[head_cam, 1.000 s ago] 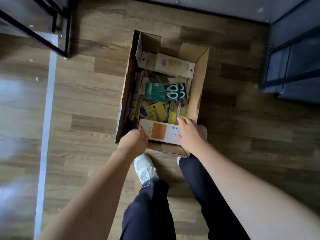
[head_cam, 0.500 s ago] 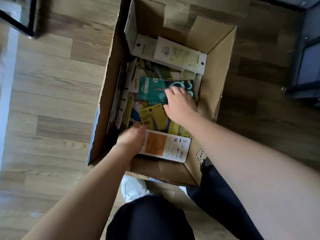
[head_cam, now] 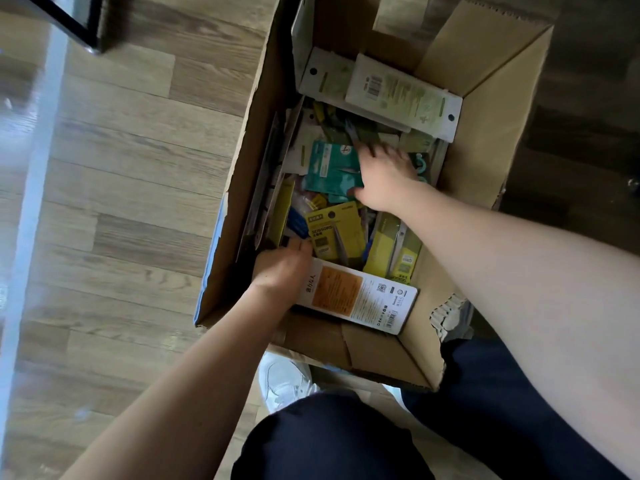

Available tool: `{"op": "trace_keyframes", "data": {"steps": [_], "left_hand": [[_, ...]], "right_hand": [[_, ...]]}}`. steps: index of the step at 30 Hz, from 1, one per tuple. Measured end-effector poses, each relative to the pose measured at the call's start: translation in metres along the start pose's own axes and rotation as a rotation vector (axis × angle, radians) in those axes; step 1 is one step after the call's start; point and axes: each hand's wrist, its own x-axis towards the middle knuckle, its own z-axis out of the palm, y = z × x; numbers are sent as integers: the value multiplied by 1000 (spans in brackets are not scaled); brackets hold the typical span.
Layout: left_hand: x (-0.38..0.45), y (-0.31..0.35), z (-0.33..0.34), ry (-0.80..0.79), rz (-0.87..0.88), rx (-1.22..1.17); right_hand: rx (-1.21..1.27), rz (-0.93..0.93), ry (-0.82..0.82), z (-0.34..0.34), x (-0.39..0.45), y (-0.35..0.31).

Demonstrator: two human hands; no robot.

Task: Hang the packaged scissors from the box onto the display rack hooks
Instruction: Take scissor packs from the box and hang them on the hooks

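Note:
An open cardboard box (head_cam: 485,133) stands on the wood floor, filled with several packaged scissors. My left hand (head_cam: 280,268) grips the left end of a white and orange pack (head_cam: 363,296) leaning on the box's near wall. My right hand (head_cam: 384,174) lies on a teal scissors pack (head_cam: 329,168) in the middle of the box, fingers spread over it and thumb hooked at its near edge. A yellow pack marked SCISSORS (head_cam: 336,233) lies between the two hands. Two white and green packs (head_cam: 398,88) lean against the far wall.
A black metal frame foot (head_cam: 86,26) stands on the floor at the top left. My white shoe (head_cam: 284,379) and dark trouser legs are just in front of the box's near flap. A pale strip runs along the floor on the left.
The view has closed in on the box. My right hand left the white and orange pack and went deeper, onto the teal pack. My left hand stayed on the white and orange pack.

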Motion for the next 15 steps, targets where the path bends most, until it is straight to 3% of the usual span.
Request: {"op": "trace_keyframes", "data": {"steps": [9, 15], "left_hand": [[-18, -6, -7, 98, 42, 53], [-43, -6, -18, 251, -36, -201]], "right_hand": [[-96, 13, 91, -1, -27, 0], [163, 108, -18, -9, -58, 2]]}}
